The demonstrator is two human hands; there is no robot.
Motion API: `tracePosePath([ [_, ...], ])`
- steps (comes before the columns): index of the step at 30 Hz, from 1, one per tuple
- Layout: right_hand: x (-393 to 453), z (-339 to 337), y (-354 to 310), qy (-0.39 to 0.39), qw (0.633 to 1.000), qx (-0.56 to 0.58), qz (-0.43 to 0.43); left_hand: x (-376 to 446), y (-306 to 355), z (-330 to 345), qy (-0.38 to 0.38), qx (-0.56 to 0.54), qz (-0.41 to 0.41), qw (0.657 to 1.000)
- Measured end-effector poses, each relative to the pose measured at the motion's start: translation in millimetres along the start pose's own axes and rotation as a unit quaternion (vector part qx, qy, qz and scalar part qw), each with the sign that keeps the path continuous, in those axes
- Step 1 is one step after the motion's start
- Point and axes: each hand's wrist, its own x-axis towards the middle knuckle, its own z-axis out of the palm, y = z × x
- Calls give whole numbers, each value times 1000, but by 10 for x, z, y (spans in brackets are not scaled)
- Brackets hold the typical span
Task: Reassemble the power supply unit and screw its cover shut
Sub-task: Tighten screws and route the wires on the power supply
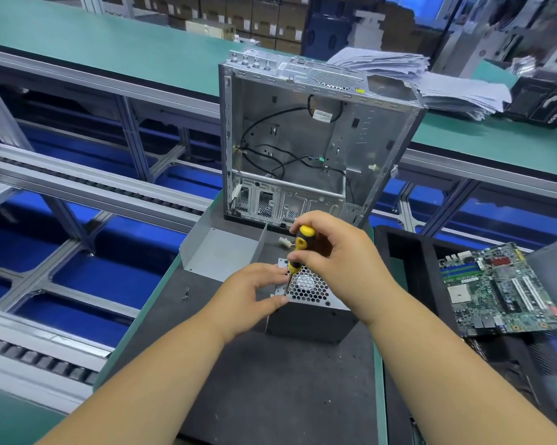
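Here the power supply unit stood on the dark mat of the bench, its honeycomb fan grille facing up, directly beneath both hands. The right hand was curled round the yellow-and-black handle of a screwdriver, holding it nearly upright — the shaft ran down to the near left corner of the grille face, where the tip met the metal. The left hand pinched that same corner of the unit, thumb on the near edge and fingertips on top beside the shaft.

Just behind the unit lay a bent grey sheet-metal cover, open side up, with a small white connector beside it. A few loose screws sat on the mat to the left, well apart from the hands.

Further back stood an open computer case — inside it only black cables looped across the back panel. To the right, a black foam tray carried a green motherboard. A stack of papers lay on the far green bench behind the case.
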Motion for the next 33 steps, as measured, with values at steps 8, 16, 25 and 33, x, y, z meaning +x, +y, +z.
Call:
tracePosePath([
  [8,-19,198,-95,42,993,-110,28,4,17,-2,-4,-16,6,1000],
  [16,-24,-14,-80,-88,995,45,34,-15,16,-23,-19,1,16,1000],
  [25,19,-57,-4,-47,995,81,32,-4,12,-20,-11,9,14,1000],
  [33,-48,220,45,92,989,-111,44,-19,52,-19,-8,9,17,1000],
])
